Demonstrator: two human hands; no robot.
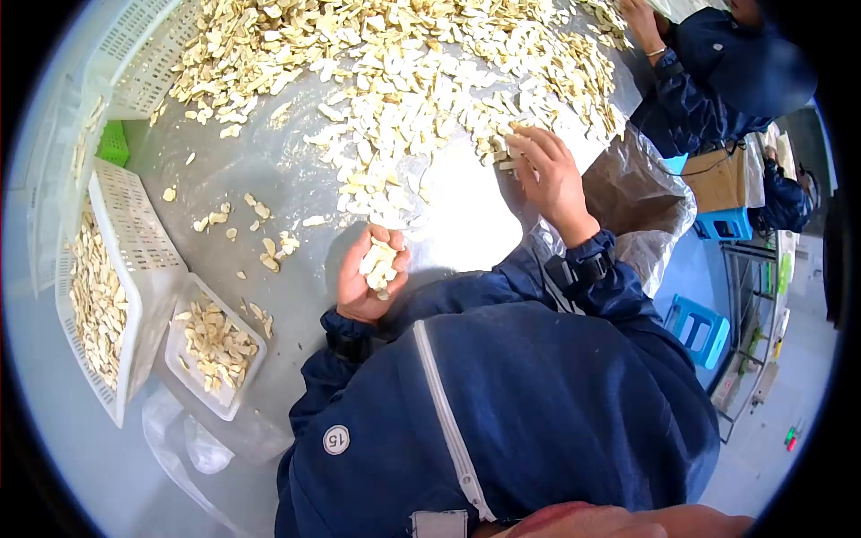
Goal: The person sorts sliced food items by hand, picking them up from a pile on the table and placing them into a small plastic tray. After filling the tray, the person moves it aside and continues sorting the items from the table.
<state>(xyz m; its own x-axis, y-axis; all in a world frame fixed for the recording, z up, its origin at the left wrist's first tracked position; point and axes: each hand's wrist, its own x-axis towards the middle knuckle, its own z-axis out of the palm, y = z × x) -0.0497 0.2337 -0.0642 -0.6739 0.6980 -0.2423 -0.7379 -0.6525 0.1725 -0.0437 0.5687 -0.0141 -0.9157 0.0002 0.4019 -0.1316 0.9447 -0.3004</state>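
Observation:
My left hand is palm up, its fingers curled around a small stack of pale slices. To its right and farther forward, my right hand reaches over the near edge of a large heap of pale dried slices. Its fingers are bent a little and apart, with the tips touching or just above some slices. Nothing can be seen gripped in it. The heap spreads across a grey metal table.
A white perforated crate and a small white tray, both with slices, stand at the left. A clear plastic bag hangs by the right edge. Another person's hand is at the top right. Blue stools stand beyond.

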